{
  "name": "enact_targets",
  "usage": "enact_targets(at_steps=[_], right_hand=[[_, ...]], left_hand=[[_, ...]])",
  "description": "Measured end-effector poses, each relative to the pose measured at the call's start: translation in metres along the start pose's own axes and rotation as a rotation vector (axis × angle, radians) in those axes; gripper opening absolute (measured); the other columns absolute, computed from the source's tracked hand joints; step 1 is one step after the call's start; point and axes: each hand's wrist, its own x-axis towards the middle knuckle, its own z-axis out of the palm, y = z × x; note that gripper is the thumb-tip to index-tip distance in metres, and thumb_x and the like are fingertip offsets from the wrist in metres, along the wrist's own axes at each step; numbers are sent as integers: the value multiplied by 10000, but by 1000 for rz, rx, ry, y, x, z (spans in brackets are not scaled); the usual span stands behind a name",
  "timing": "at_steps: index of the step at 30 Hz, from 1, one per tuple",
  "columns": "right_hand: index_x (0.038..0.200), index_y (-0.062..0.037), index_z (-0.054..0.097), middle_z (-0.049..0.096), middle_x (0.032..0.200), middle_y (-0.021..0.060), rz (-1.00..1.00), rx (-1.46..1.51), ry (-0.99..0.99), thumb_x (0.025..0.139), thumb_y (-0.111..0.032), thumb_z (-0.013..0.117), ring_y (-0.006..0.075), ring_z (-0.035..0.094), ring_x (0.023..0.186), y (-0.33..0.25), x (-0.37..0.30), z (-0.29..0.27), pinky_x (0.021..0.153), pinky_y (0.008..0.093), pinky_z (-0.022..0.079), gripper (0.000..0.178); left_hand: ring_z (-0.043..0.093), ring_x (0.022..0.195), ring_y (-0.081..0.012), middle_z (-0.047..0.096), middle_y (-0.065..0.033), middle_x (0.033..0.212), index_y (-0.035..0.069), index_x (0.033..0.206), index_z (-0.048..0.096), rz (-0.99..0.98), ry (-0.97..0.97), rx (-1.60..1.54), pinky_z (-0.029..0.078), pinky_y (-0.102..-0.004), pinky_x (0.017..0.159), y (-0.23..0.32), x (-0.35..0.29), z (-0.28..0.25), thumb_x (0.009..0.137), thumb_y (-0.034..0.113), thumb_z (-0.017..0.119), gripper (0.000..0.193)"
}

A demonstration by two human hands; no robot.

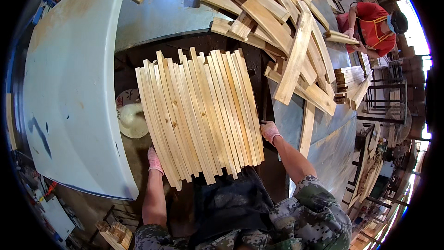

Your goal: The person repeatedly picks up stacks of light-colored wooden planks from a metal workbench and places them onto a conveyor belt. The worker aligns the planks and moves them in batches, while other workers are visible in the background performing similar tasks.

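Observation:
A wide row of pale wooden slats [199, 115] lies side by side in front of me, with uneven ends. My left hand [155, 161], in a pinkish glove, is at the row's lower left edge; its fingers are hidden beside or beneath the slats. On the opposite edge is my right hand [271, 132], gloved likewise, with its fingers curled close against the outermost slat. What those fingers grip is hidden. Below the row hangs my dark apron [231, 201].
Loose boards [296, 58] are heaped on a metal table [330, 143] at the right and back. A large pale curved panel [69, 83] rises at left, beside a round whitish object [132, 119]. A person in red [372, 30] handles wood at far right, near stacked pieces [349, 81].

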Motion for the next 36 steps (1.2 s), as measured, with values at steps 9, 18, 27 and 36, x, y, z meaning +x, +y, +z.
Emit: enact_targets(at_steps=[9, 18, 27, 36], right_hand=[[1511, -196, 623, 776, 1027, 118, -225, -219, 23, 944, 7, 544, 251, 728, 902, 11, 17, 3, 835, 365, 576, 608], [1583, -99, 492, 737, 869, 85, -442, -836, -122, 1027, 15, 486, 155, 707, 792, -5, 5, 13, 723, 312, 559, 568], [1343, -30, 725, 738, 872, 58, -356, -197, 116, 899, 44, 545, 162, 674, 765, -4, -29, 11, 740, 316, 564, 484], [1587, 16, 454, 529, 1592, 229, -245, 15, 43, 1006, -275, 636, 325, 498, 1490, -41, -96, -27, 1225, 358, 378, 675]], left_hand=[[758, 944, -298, 772, -113, 1140, 73, 1275, 698, -126, 151, -96, 640, -467, 795, 37, -50, 30, 1073, 392, 552, 405], [731, 1073, -339, 735, -151, 1251, 49, 1384, 641, -174, 185, -85, 627, -486, 929, 63, -68, 59, 1090, 411, 445, 506], [726, 1097, -343, 726, -148, 1288, 40, 1405, 634, -176, 225, -42, 624, -470, 934, 62, -53, 42, 1103, 410, 446, 512], [638, 1269, -356, 648, -152, 1432, 97, 1507, 570, -83, 47, -94, 531, -512, 1088, 53, -56, 39, 1053, 557, 519, 649]])
